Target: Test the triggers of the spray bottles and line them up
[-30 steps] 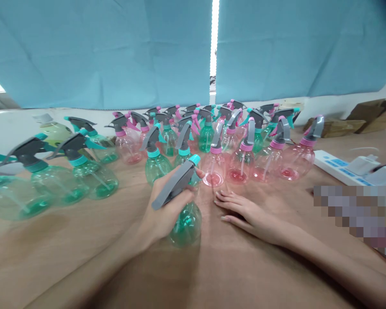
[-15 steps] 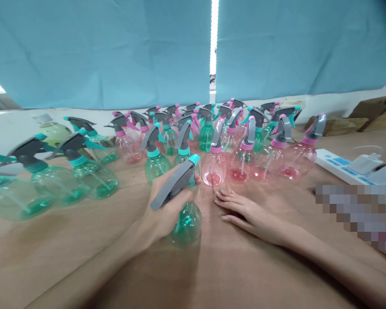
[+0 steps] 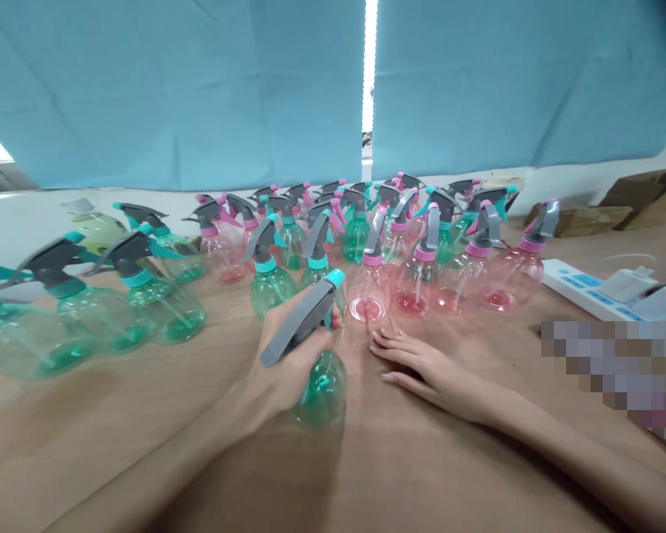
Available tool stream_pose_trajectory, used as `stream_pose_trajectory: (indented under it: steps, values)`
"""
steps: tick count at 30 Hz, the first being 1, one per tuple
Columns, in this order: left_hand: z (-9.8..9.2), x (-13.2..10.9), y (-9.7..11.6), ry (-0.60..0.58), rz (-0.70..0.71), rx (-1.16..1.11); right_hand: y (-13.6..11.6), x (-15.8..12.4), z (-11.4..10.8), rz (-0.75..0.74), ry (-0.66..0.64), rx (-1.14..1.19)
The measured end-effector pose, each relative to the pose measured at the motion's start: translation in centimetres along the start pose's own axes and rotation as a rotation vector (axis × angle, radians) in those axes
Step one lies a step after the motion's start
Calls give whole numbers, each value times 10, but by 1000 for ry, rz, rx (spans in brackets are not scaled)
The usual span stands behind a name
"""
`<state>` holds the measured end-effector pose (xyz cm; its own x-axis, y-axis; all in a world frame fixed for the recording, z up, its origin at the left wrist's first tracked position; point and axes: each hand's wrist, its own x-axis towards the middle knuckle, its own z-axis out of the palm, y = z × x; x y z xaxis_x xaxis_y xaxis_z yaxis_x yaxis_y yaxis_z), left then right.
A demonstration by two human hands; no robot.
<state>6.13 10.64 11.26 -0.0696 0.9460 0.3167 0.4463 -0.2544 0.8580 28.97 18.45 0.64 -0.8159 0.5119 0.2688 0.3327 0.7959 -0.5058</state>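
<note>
Differs from the earlier frames chiefly in the fingertips [image 3: 336, 318] of the left hand [image 3: 288, 379], drawn in closer at the turquoise trigger [image 3: 328, 319] of the green trigger spray bottle [image 3: 322, 392]. Shows the left hand wrapped around this bottle just beneath the grey spray head [image 3: 300, 326], with the turquoise nozzle [image 3: 334, 278] directed forward and rightward. Places the bottle near the centre, base at or close to the surface [image 3: 422, 474]; leaves contact unclear. Shows the right hand [image 3: 422, 363] grasping nothing, resting palm down with fingers extended, nearest to a front row of pink spray bottles [image 3: 369, 285]. Includes further green spray bottles [image 3: 166, 314] at left, a white power strip [image 3: 574, 285] and cardboard boxes [image 3: 593, 220] at right, and a blue curtain [image 3: 200, 89] behind.
</note>
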Motion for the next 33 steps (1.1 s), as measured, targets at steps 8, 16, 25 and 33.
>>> stream_pose_trajectory:
  steps: [8, 16, 25, 33]
  values:
    - [-2, -2, 11, -15, -42, -3, 1, 1, -1, -8, -25, -34]
    - [-4, -3, 6, -42, 2, 2, -3, 1, -3, -10, -12, -9]
    - [-3, -4, 7, -41, 0, 14, -2, 1, -2, 2, -7, -1]
    - [-3, -4, 4, -48, -29, -7, -4, 2, -3, -4, -22, -10]
